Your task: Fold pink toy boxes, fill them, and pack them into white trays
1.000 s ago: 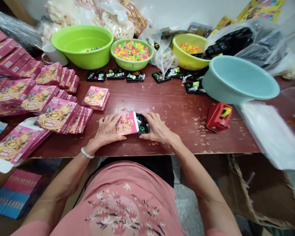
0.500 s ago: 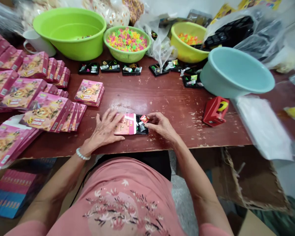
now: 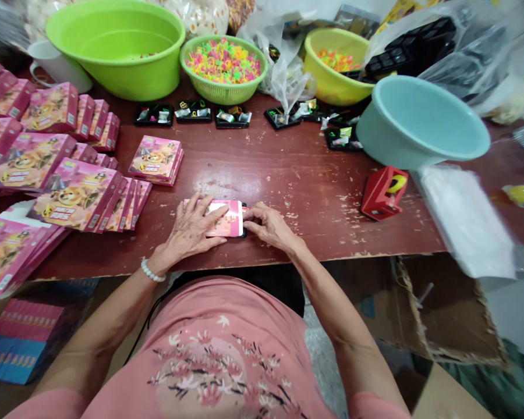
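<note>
A pink printed box (image 3: pixel 234 220) lies flat near the table's front edge, its open end facing right. Across its left part my left hand (image 3: pixel 188 230) is spread, fingers over the top and thumb along the front side, holding it down. Only a narrow strip of a black tray (image 3: pixel 244 233) sticks out of the open end. My right hand (image 3: pixel 268 226) has its fingers curled together at that end, against the tray. A bit of red shows by the fingertips; most of the tray is hidden inside the box.
Stacked pink boxes (image 3: pixel 76 195) fill the left side. Behind are a large green basin (image 3: pixel 113 70), a basket of colourful small pieces (image 3: pixel 225 90), a yellow basin (image 3: pixel 327 87) and filled black trays (image 3: pixel 233 123). A blue basin (image 3: pixel 397 137) and red tape dispenser (image 3: pixel 378 201) stand right.
The black tray has gone further left into the pink box, with my right hand following it. The red packet that was between my right fingers is now mostly out of sight.
</note>
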`<state>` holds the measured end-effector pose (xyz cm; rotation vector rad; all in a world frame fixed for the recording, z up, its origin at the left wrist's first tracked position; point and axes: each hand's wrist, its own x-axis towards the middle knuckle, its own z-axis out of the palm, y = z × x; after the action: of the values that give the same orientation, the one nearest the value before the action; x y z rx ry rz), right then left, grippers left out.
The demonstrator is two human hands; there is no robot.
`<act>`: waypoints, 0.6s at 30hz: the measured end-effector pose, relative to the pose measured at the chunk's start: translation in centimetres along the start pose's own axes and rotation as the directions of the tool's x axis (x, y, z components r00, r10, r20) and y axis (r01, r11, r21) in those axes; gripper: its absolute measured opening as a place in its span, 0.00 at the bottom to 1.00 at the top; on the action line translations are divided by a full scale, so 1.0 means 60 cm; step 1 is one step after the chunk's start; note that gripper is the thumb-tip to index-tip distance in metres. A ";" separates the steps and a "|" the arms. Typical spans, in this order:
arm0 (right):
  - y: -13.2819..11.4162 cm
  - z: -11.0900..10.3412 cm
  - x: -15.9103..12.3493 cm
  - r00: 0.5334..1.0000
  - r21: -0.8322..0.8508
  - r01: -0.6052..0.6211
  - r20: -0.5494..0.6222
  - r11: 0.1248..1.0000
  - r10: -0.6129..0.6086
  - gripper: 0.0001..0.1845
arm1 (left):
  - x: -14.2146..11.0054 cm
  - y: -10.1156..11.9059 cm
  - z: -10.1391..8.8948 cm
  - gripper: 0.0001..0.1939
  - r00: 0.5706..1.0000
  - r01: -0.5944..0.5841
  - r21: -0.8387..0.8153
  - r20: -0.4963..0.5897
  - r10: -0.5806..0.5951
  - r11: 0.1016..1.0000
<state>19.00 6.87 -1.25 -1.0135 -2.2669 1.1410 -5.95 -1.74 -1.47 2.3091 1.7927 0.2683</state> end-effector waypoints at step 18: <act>-0.104 0.010 -0.037 0.999 0.497 -0.034 0.054 0.867 0.009 0.10 | -0.035 0.048 -0.009 0.34 0.978 -0.077 -0.386 -0.209 -0.006 0.919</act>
<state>17.43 2.39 3.40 -0.8034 -1.8387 1.6625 -3.92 -4.44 -0.21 2.0865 1.5993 0.8221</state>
